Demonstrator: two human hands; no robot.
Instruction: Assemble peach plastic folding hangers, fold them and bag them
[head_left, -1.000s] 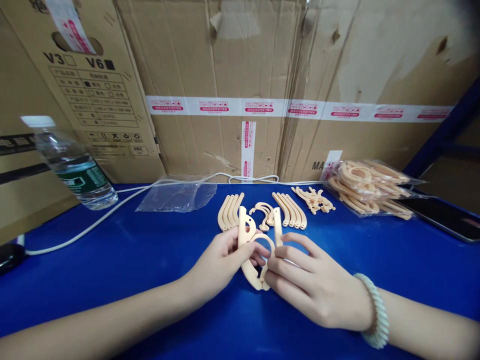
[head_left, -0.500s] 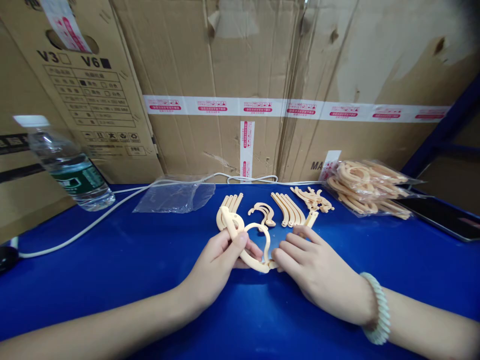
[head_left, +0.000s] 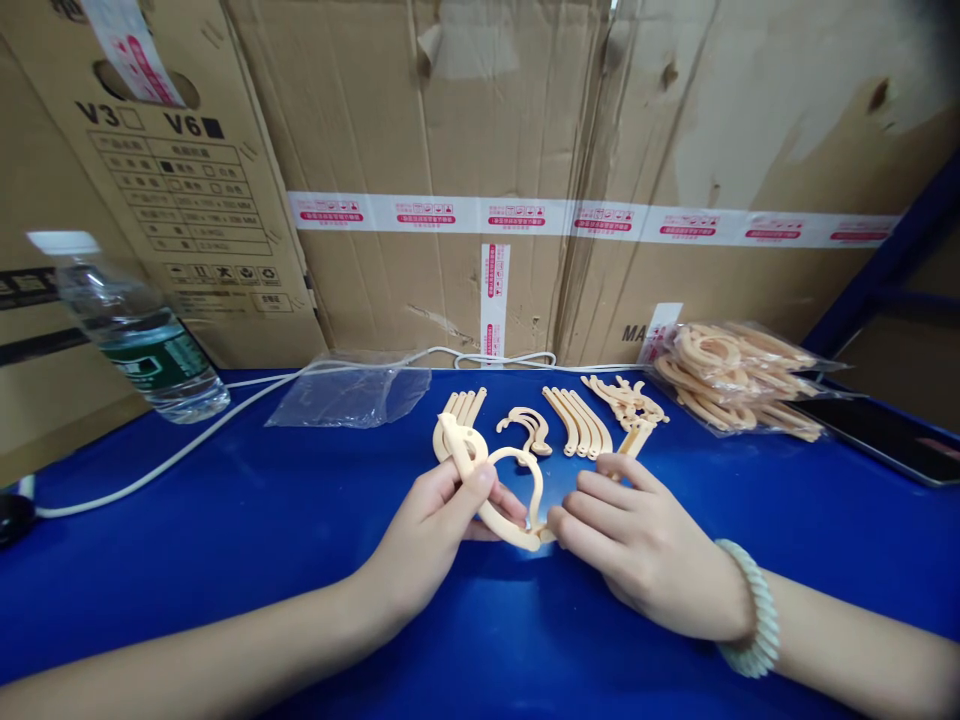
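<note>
From my station I see the left hand [head_left: 433,532] clamped on one arm of the cream hanger [head_left: 501,523], the right hand [head_left: 646,550] closed round its other; it sits between them, curved hooks [head_left: 541,449] lying at twelve o'clock.

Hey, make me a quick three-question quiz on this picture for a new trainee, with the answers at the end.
1. Multiple choice: what does the left hand grip? A, the white cable; B, a curved cream part; C, the clear plastic sheet.
2. True or false: a bracelet rings the wrist of the right hand.
3. Fill in: the cap on the water bottle is ____ in colour.

Key: 1, B; 2, true; 3, white.
</note>
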